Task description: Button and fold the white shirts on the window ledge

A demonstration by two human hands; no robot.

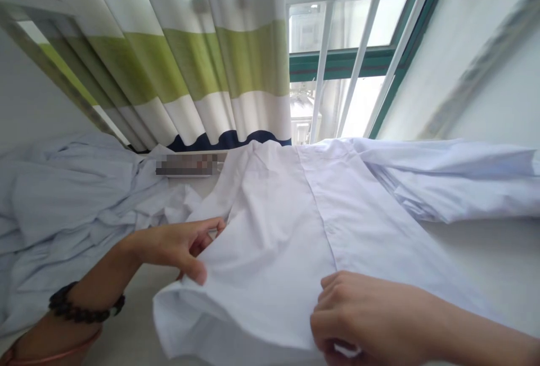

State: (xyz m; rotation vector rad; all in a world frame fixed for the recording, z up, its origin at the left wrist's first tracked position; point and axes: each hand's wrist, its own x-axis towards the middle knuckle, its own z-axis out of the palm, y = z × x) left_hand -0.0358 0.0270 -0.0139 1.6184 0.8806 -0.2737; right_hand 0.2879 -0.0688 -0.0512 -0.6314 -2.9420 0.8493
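White cloth heap (63, 186): one, rumpled and unfolded, along our left side.
Beaded bracelet (80, 307): one, dark, on our left wrist.
Left hand (172, 245): at the shirt's left edge, thumb and forefinger apart; we cannot tell whether the hidden fingers grip cloth.
Pixelated item (185, 165): one, beyond the left hand (we cannot make out what it is).
White shirt (270, 214): one, between and under our hands on the pale surface (468, 248); mostly spread, placket running lengthwise, creases remaining, lower left corner curled up, body not folded.
Right hand (367, 315): fingers curled together, clamped on the shirt's lower part; two hands in all.
Bunched white cloth (455, 180): one length, reaching right, not flattened; sleeve or separate piece, we cannot tell.
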